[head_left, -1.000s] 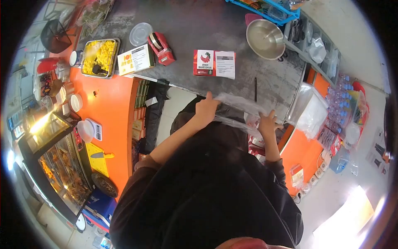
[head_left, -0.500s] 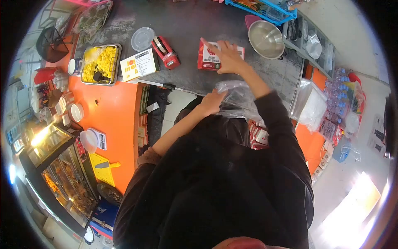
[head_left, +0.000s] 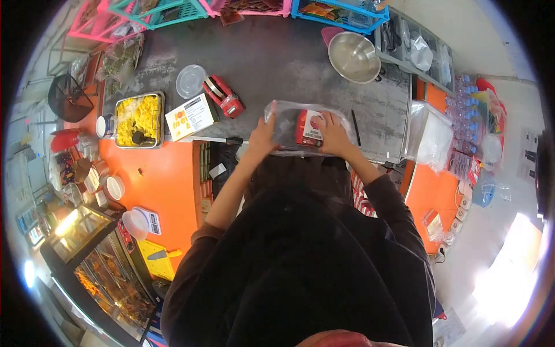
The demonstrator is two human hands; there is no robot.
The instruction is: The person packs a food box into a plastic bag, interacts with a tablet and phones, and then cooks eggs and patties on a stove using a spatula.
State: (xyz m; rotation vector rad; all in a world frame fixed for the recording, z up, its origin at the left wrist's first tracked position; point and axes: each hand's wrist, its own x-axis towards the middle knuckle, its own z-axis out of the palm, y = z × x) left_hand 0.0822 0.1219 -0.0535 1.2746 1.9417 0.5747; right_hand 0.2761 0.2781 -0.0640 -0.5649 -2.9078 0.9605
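- Two bare hands meet at the near edge of the grey counter point(head_left: 277, 52), just right of the red tape dispenser point(head_left: 222, 96). They work on a clear plastic bag point(head_left: 284, 122) with a red-and-white box point(head_left: 308, 128) showing through it.
- Watching remotely, I judge the thin film to be the weak point. A box corner could snag or split it if pushed hard, and the box could slide back out if the pinch on the bag slackens.
- Bag and box lie at the counter's front lip, right of the dispenser. A sharp tug toward the body could, I think, drag both off the edge.
- The left hand point(head_left: 261, 139) reaches forward on a bare forearm. Its fingers are closed in a pinch on the bag's left edge and hold nothing else.
- The right hand point(head_left: 332, 130) comes in on a sleeved, bent arm. Its fingers curl close over the box's right end, but I cannot tell whether they are inside the bag or over the film.
- A black pen point(head_left: 356, 127) lies farther right of the dispenser, just past the right hand.
- A steel bowl point(head_left: 354, 56) stands right of the dispenser and beyond it, and a white-and-yellow carton point(head_left: 191, 115) lies just to its left.
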